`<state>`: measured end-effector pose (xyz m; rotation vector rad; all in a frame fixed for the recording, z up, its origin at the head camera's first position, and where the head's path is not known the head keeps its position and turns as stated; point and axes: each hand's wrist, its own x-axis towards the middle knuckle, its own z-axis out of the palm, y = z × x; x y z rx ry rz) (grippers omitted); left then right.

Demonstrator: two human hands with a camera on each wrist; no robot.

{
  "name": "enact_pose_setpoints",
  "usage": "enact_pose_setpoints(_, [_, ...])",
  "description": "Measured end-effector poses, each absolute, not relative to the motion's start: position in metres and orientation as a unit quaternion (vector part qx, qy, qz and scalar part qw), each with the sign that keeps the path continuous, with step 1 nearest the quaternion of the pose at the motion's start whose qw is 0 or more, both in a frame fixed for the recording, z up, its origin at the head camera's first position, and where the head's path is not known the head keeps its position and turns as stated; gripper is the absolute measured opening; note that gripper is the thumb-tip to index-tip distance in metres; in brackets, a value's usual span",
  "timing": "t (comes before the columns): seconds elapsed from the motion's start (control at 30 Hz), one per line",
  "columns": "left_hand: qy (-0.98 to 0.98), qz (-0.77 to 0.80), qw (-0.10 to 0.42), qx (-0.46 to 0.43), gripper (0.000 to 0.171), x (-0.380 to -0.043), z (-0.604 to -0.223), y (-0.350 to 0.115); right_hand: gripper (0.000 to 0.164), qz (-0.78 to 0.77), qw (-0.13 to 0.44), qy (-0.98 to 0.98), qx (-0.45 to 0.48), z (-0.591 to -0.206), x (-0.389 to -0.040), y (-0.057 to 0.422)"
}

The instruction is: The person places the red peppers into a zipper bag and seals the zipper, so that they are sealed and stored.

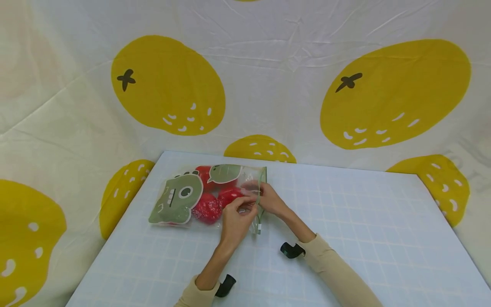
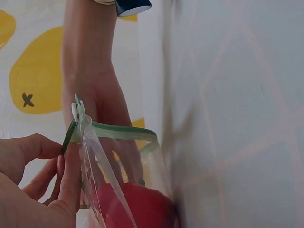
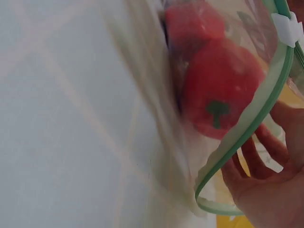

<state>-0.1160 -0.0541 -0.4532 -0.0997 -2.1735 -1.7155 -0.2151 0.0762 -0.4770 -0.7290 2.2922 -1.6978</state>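
Note:
A clear zip bag (image 1: 168, 211) with a green dinosaur print lies on its side, its mouth facing right. Inside are several red pieces; the one nearest the mouth is a tomato (image 3: 223, 80) with a green stem mark. My left hand (image 1: 235, 221) pinches the green zip rim (image 2: 126, 129) between thumb and fingers, close to the white slider (image 3: 286, 29). My right hand (image 1: 271, 199) reaches through the mouth, its fingers loosely extended behind the rim and near the tomato. In the left wrist view those fingers show through the plastic.
The bag rests on a table (image 1: 345, 221) with a pale blue gridded cover. A white cloth (image 1: 272, 85) printed with yellow fruit hangs behind and at the sides. Black wrist cameras (image 1: 225, 286) sit at both beige sleeves (image 1: 337, 270).

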Motion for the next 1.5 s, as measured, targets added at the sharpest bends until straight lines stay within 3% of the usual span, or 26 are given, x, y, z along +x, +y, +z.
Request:
enact_pose_setpoints(0.3, [-0.786,-0.593,0.175,-0.029,0.017,-0.114,-0.451,-0.055,0.034,-0.560,0.069,0.796,-0.219,-0.476,-0.210,0.093])
enact_pose_setpoints(0.8, [-0.828,-0.543,0.133,-0.046,0.018,-0.106,-0.455,-0.064,0.015,-0.521,-0.011,0.833,-0.188,-0.470,-0.197,0.119])
enact_pose_setpoints(1.03, [-0.851,-0.511,0.109,-0.056,0.018,-0.099,-0.455,-0.070,0.006,-0.487,-0.064,0.847,-0.205,-0.469,-0.183,0.130])
enact_pose_setpoints(1.5, [-0.863,-0.502,0.053,-0.030,0.017,-0.082,-0.462,-0.082,0.006,-0.432,-0.101,0.865,-0.234,-0.473,-0.154,0.141])
